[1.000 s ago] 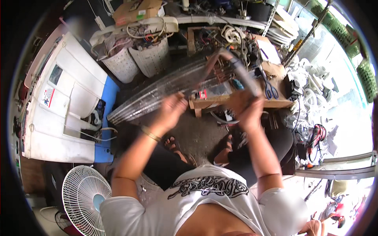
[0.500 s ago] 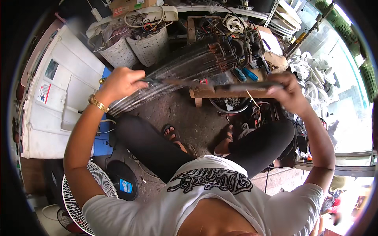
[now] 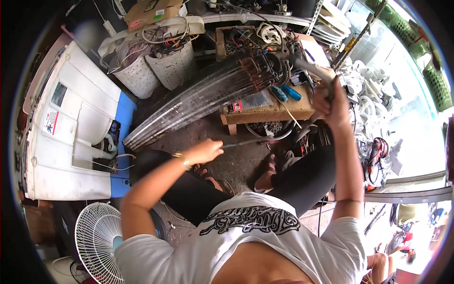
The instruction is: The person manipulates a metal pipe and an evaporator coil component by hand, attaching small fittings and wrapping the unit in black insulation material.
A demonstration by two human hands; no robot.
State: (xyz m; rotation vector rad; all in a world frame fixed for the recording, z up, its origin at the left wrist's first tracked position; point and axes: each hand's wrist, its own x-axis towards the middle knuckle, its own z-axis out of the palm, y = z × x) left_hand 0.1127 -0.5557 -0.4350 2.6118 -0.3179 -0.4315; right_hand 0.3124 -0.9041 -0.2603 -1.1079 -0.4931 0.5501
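My right hand (image 3: 329, 102) is raised at the right, closed round a long grey tool (image 3: 309, 67). Motion blurs this tool, so its exact kind does not show; it points up and left over the tube end of the coil. My left hand (image 3: 203, 152) hangs lower, above my thighs, pinching one end of a thin dark rod or cord (image 3: 246, 142) that stretches right. Beyond both hands lies a long dark finned heat-exchanger coil (image 3: 194, 99) with copper tube bends (image 3: 255, 71). Its far right end rests on a low wooden bench (image 3: 265, 113). Neither hand visibly touches the coil.
Blue-handled tools (image 3: 292, 93) lie on the bench, beside a metal bowl (image 3: 289, 131) of small parts below. A white and blue unit casing (image 3: 85, 137) stands left, near a fan (image 3: 99, 236). White baskets (image 3: 172, 66) hold wires; white plastic parts (image 3: 369, 99) pile up right.
My left hand has moved down and right, away from the coil, drawing the thin piece along. My right hand has shifted slightly left, its tool now tilted upward. My view has turned slightly.
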